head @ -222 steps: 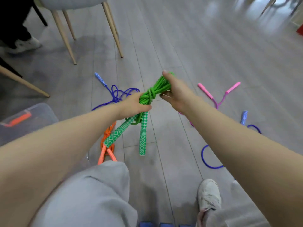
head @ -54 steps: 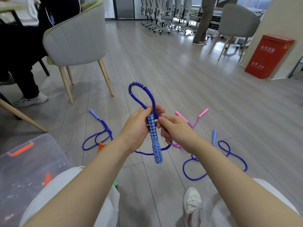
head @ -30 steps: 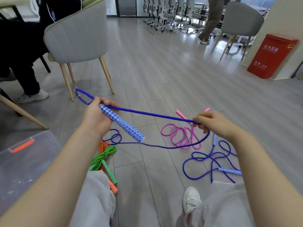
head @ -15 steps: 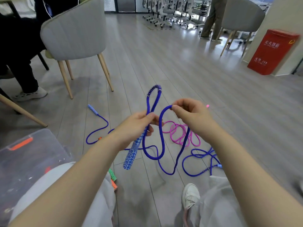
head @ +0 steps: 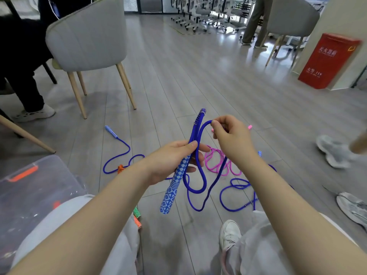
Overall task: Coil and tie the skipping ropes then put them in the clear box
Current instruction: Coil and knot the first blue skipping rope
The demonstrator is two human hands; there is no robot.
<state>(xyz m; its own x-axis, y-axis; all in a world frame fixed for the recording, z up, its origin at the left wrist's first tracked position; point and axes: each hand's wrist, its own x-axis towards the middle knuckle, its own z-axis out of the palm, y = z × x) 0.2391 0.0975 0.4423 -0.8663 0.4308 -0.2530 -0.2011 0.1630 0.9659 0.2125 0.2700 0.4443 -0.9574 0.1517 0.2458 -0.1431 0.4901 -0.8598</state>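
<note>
The blue skipping rope (head: 199, 181) hangs in front of the person's knees, gathered at the left hand (head: 170, 163). That hand grips the rope's patterned handle (head: 174, 187) together with the first folds of cord; the handle's long axis runs steeply down and slightly toward the person, its free end pointing at the floor, while a tight bend of cord with a wire-wrapped section stands up above the fist. Just to the right of the handle and a little higher, the right hand (head: 231, 142) pinches the top of a fresh loop between thumb and fingertips. From that pinch the cord drops in two hanging bights beside the handle, and what appears to be its slack trails off to the right across the floor (head: 178, 80).

The coming move likely turns on this: the new loop sits close beside the bundle and nearly parallel to the handle, so the right hand, which is nearer the loose cord, needs only to carry the loop left into the left hand's grip.

Beyond the handle lies a pink rope (head: 218, 163) in a loose heap. To its left, a second blue rope (head: 119, 153) snakes over the boards. The clear box (head: 29, 187), with orange latches, stands to the handle's left by the person's knee. A grey chair (head: 87, 36) is farther off.
</note>
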